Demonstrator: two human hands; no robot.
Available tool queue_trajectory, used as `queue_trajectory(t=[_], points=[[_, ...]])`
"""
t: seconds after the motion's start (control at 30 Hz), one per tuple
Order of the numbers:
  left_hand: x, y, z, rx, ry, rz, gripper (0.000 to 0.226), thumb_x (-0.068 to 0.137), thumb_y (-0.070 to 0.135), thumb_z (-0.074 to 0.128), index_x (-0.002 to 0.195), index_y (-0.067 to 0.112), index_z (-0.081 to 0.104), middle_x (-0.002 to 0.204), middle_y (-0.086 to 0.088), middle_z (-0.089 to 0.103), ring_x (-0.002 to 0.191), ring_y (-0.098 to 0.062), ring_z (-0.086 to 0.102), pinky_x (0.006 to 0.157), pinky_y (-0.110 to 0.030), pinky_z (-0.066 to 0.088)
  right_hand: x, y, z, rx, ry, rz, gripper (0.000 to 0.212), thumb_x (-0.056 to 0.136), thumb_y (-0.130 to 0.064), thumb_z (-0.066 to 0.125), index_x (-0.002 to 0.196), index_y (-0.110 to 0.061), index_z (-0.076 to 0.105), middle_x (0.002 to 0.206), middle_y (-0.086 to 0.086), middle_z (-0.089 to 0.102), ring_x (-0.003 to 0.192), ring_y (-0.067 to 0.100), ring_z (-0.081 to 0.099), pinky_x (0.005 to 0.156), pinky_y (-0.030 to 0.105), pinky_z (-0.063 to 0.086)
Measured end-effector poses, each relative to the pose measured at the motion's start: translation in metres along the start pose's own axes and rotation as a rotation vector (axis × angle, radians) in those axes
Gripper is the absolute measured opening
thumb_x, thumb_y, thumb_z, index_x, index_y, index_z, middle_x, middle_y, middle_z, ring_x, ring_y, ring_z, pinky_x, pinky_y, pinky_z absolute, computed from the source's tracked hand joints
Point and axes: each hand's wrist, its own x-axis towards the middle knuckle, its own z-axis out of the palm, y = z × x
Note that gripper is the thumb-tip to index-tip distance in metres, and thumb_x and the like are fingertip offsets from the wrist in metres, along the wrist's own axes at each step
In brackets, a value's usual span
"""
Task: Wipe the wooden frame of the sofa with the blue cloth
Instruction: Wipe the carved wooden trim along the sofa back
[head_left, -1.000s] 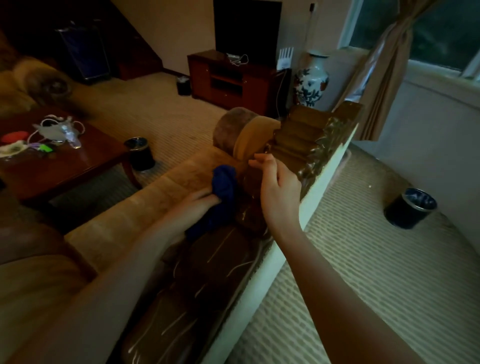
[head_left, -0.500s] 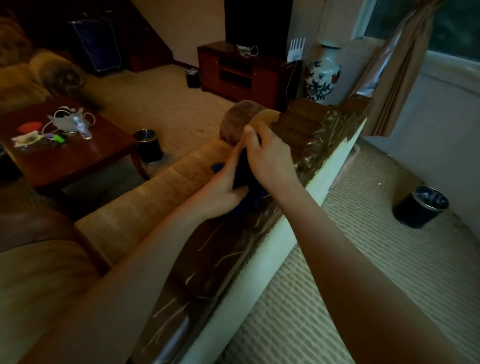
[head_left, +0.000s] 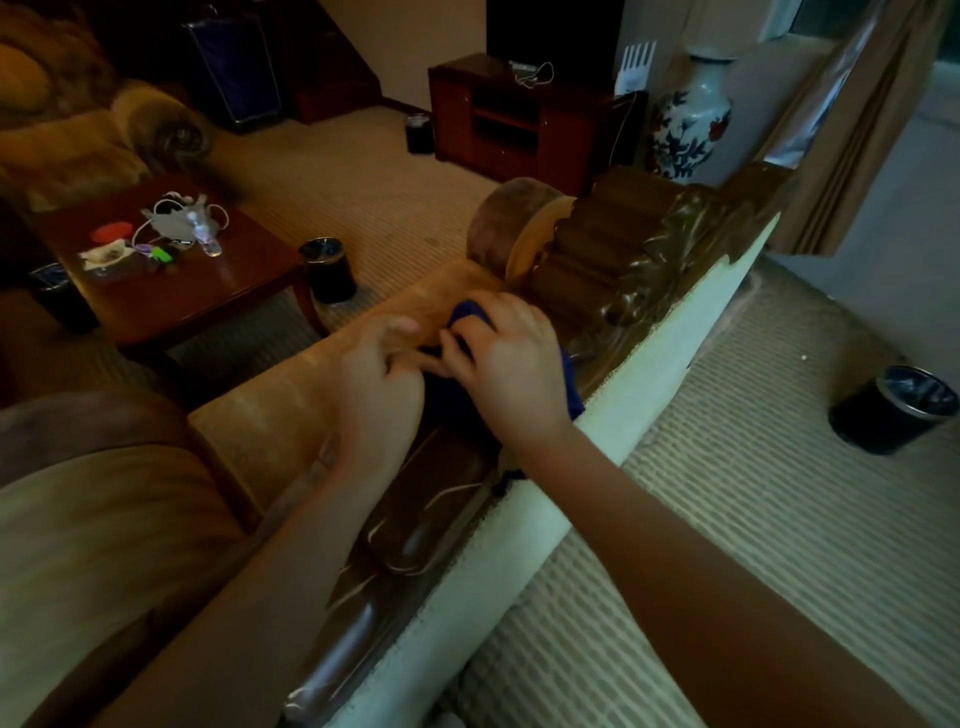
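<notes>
Pressing down near the middle of the frame, the right hand (head_left: 511, 364) lies over the cloth (head_left: 569, 387), its fingers curled on top of the blue fabric and holding it against the sofa's wooden frame (head_left: 431, 512). Blue shows above the knuckles and again at the wrist side, where a corner hangs toward the pale sofa back (head_left: 670, 338). Most of the cloth is hidden under the hand.

Just left of it, the left hand (head_left: 379, 382) hangs with loosely curled fingers close to the cloth's dark edge; whether it pinches the fabric or only touches it cannot be told, since the spot is in shadow. Both forearms run in from the lower edge.

The frame runs diagonally from bottom centre up to the carved part (head_left: 639, 249) at upper right of centre, with a round bolster (head_left: 498, 226) beside it.

At left stands a table (head_left: 208, 296) strewn with small items, and a dark bin (head_left: 328, 269) sits by its corner. Another bin (head_left: 893, 408) stands on the carpet at far right. A painted vase (head_left: 688, 122) stands at top, right of centre, beside a cabinet (head_left: 519, 117).
</notes>
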Motion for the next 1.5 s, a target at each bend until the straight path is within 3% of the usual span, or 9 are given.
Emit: queue_trajectory(t=[0.13, 0.37, 0.6, 0.8, 0.93, 1.1, 1.23, 1.33, 1.5], points=[[0.011, 0.017, 0.005, -0.103, 0.022, -0.082, 0.028, 0.09, 0.0, 0.04, 0.092, 0.023, 0.056, 0.095, 0.002, 0.067, 0.094, -0.008, 0.062, 0.085, -0.024, 0.046, 0.028, 0.045, -0.009, -0.021, 0.088, 0.115, 0.029, 0.087, -0.024, 0.052, 0.082, -0.002, 0.07, 0.096, 0.015, 0.066, 0.092, 0.031, 0.059, 0.08, 0.038, 0.05], [0.032, 0.016, 0.019, 0.001, -0.083, -0.33, 0.027, 0.095, 0.006, 0.036, 0.107, 0.015, 0.058, 0.083, 0.006, 0.053, 0.071, -0.002, 0.047, 0.055, -0.012, 0.038, 0.01, 0.005, -0.013, -0.052, 0.042, 0.183, 0.017, 0.083, -0.027, 0.059, 0.079, -0.011, 0.064, 0.084, 0.008, 0.061, 0.079, 0.023, 0.055, 0.063, 0.034, 0.045], [0.031, 0.029, 0.04, 0.053, -0.231, -0.209, 0.03, 0.092, 0.009, 0.041, 0.103, 0.016, 0.068, 0.094, 0.0, 0.065, 0.083, -0.007, 0.059, 0.076, -0.023, 0.048, -0.029, 0.006, -0.011, -0.023, 0.131, 0.089, 0.018, 0.082, -0.03, 0.061, 0.085, -0.013, 0.064, 0.095, 0.007, 0.064, 0.09, 0.024, 0.058, 0.075, 0.035, 0.039], [0.033, 0.026, 0.046, -0.098, -0.208, -0.346, 0.03, 0.093, 0.013, 0.041, 0.101, 0.024, 0.068, 0.115, -0.004, 0.065, 0.106, -0.015, 0.06, 0.1, -0.038, 0.046, 0.01, 0.066, -0.025, -0.017, 0.244, 0.393, 0.017, 0.082, -0.027, 0.061, 0.084, -0.011, 0.062, 0.101, 0.01, 0.062, 0.094, 0.032, 0.055, 0.075, 0.042, 0.043], [0.033, 0.027, 0.045, -0.366, -0.116, -0.58, 0.034, 0.097, 0.009, 0.038, 0.124, 0.001, 0.058, 0.126, -0.012, 0.059, 0.114, -0.021, 0.057, 0.082, -0.017, 0.046, -0.003, 0.029, -0.027, 0.025, 0.176, 0.383, 0.015, 0.076, -0.024, 0.067, 0.087, -0.015, 0.062, 0.106, 0.007, 0.061, 0.098, 0.03, 0.054, 0.076, 0.041, 0.044], [0.039, 0.024, 0.026, -0.504, -0.184, -0.735, 0.035, 0.097, 0.024, 0.036, 0.101, 0.01, 0.067, 0.087, -0.007, 0.071, 0.088, -0.02, 0.067, 0.067, -0.028, 0.051, -0.008, -0.027, -0.006, -0.06, 0.004, 0.093, 0.019, 0.081, -0.017, 0.064, 0.099, -0.019, 0.066, 0.113, 0.004, 0.06, 0.108, 0.027, 0.053, 0.09, 0.046, 0.041], [0.049, 0.027, 0.025, -0.478, -0.196, -0.821, 0.041, 0.096, 0.032, 0.036, 0.122, 0.012, 0.061, 0.116, -0.013, 0.066, 0.097, -0.023, 0.065, 0.068, -0.035, 0.049, 0.018, -0.015, -0.006, -0.081, -0.158, 0.107, 0.019, 0.086, -0.016, 0.058, 0.104, -0.019, 0.065, 0.117, 0.003, 0.056, 0.111, 0.027, 0.048, 0.095, 0.047, 0.035], [0.054, 0.032, 0.03, -0.35, -0.208, -0.738, 0.045, 0.099, 0.031, 0.034, 0.132, 0.004, 0.051, 0.127, -0.012, 0.058, 0.09, -0.018, 0.061, 0.064, -0.029, 0.049, -0.02, -0.007, -0.016, -0.027, 0.018, 0.138, 0.012, 0.077, -0.016, 0.061, 0.087, -0.019, 0.067, 0.111, 0.004, 0.062, 0.105, 0.028, 0.053, 0.083, 0.043, 0.041], [0.053, 0.024, 0.038, -0.178, -0.189, -0.538, 0.041, 0.099, 0.018, 0.037, 0.129, -0.007, 0.048, 0.127, -0.018, 0.056, 0.123, -0.027, 0.051, 0.067, -0.012, 0.045, -0.068, 0.035, -0.013, 0.147, 0.367, 0.267, 0.014, 0.08, -0.01, 0.063, 0.092, -0.016, 0.063, 0.111, 0.01, 0.061, 0.099, 0.029, 0.053, 0.083, 0.038, 0.04]])
